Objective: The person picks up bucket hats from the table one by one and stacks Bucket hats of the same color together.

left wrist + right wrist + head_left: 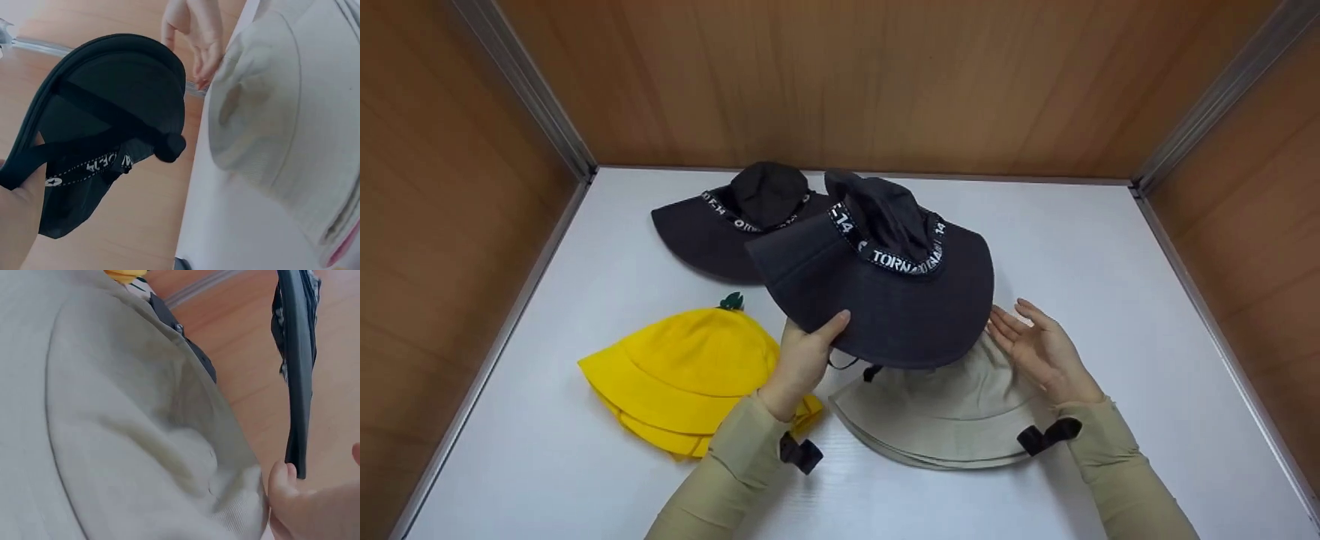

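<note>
Dark hat (885,292), brim pinched by left hand (802,360), hangs above beige hats (945,420); right hand (1039,349), at its 3 o'clock, seemingly relaxed, holds nothing.

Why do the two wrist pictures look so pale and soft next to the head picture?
Head view: even light, sharp, with soft shadows under the black hat held by the left hand. Left wrist view: washed out, and the beige hat is nearly bleached. Right wrist view: very close, so the beige cloth blurs and the right hand is soft.
</note>
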The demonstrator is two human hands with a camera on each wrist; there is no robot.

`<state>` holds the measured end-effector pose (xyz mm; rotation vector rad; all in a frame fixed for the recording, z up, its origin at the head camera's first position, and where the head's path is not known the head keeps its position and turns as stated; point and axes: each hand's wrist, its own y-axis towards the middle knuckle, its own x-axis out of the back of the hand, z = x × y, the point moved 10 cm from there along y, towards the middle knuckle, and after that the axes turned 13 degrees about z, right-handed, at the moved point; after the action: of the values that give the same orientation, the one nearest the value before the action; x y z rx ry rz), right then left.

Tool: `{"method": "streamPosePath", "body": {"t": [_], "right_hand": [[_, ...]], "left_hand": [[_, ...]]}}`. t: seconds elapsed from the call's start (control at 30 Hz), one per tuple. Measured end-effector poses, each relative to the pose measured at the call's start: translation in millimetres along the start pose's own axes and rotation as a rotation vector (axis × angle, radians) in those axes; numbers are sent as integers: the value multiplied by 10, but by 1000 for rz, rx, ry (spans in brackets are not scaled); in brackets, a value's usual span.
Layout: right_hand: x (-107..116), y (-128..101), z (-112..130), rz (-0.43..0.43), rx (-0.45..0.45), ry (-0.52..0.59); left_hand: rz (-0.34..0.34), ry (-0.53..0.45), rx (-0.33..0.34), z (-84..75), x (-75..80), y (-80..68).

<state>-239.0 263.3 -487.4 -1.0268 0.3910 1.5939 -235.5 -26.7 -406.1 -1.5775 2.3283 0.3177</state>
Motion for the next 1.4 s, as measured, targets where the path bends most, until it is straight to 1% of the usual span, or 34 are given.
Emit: {"method": "streamPosePath", "body": {"t": [0.07, 0.13, 0.23, 0.3, 0.33, 0.37, 0.4, 0.47, 0.5, 0.53, 0.57, 0.6, 0.63, 0.7, 0.73, 0.77, 0.83, 0.9, 0.97, 1.0, 1.07, 1.17, 1.27, 1.4], "right_hand": [[-1, -2, 25, 39, -17, 26], [-19, -1, 63, 90, -14, 24], [-51, -8, 157, 149, 44, 28], [-84, -12, 208, 201, 68, 22], [-99, 8, 223, 264, 72, 36], [-116, 16, 227, 283, 66, 16], [-129, 31, 219, 288, 54, -10], [-188, 71, 176, 336, 7, -48], [-201, 94, 156, 336, -12, -72], [-200, 119, 144, 314, -20, -97], [-201, 123, 135, 253, -32, -143], [-195, 137, 130, 227, -39, -161], [-196, 146, 128, 212, -46, -178], [-162, 152, 145, 142, -50, -236], [-157, 155, 155, 124, -50, -259], [-170, 158, 165, 126, -50, -277], [-188, 170, 207, 130, -31, -286], [-209, 189, 275, 143, 1, -284], [-209, 218, 361, 141, 40, -263], [-196, 233, 405, 131, 57, -254], [-158, 272, 475, 106, 76, -232], [-68, 346, 540, 50, 84, -167], [39, 417, 581, -14, 84, -110], [188, 459, 587, -89, 75, -59]], "left_hand": [[33, 28, 22, -40, -12, 4], [56, 65, 41, -70, 6, 23], [71, 139, 51, -135, 86, 91], [68, 171, 65, -165, 163, 142], [66, 175, 74, -178, 200, 167], [64, 169, 85, -185, 236, 191], [62, 145, 88, -191, 266, 211], [60, 88, 93, -202, 307, 242], [65, 61, 93, -210, 313, 254], [76, 34, 94, -212, 313, 266], [92, 17, 95, -217, 305, 276], [107, -2, 96, -222, 295, 288], [123, -3, 105, -226, 286, 295], [144, -9, 121, -234, 280, 312], [151, 0, 130, -240, 283, 322], [151, 3, 135, -248, 289, 337], [133, 41, 145, -267, 323, 381], [115, 113, 146, -294, 361, 450], [76, 188, 150, -307, 420, 539], [53, 235, 153, -306, 456, 587], [5, 296, 158, -284, 525, 683], [-69, 346, 183, -186, 619, 825], [-115, 322, 178, -62, 651, 956], [-112, 221, 164, 122, 618, 1074]]}}
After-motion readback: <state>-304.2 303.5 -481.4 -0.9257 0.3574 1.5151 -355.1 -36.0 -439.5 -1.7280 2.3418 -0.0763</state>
